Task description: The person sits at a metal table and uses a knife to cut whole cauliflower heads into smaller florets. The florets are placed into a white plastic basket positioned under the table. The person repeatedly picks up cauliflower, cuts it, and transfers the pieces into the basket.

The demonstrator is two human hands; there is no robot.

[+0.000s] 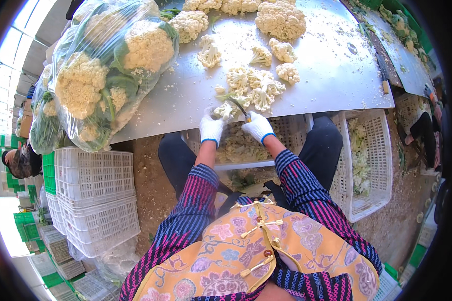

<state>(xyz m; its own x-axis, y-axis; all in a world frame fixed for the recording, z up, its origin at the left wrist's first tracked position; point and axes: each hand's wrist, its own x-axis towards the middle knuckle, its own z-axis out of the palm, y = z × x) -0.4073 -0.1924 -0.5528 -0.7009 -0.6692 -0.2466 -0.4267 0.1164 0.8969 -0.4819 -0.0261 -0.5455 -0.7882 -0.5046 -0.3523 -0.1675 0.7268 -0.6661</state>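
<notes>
My left hand (211,127), in a white knit glove with a blue cuff, holds a cauliflower floret (225,111) at the near edge of the metal tabletop (165,109). My right hand (258,127), gloved alike, grips a small curved-blade knife (242,108); its blade reaches left to the floret. Just beyond both hands lie cut cauliflower florets (263,88). Farther back sit whole cauliflower heads (280,20). Beneath my hands, a white plastic crate (245,164) between my knees contains cauliflower pieces.
Bagged cauliflowers (98,75) stand at the tabletop's left. Stacked white crates (96,177) are below them. Right of my knee, another crate (384,165) holds pale trimmings. A long knife (382,73) lies at the right edge. Other people are at far left (20,162) and far right (423,128).
</notes>
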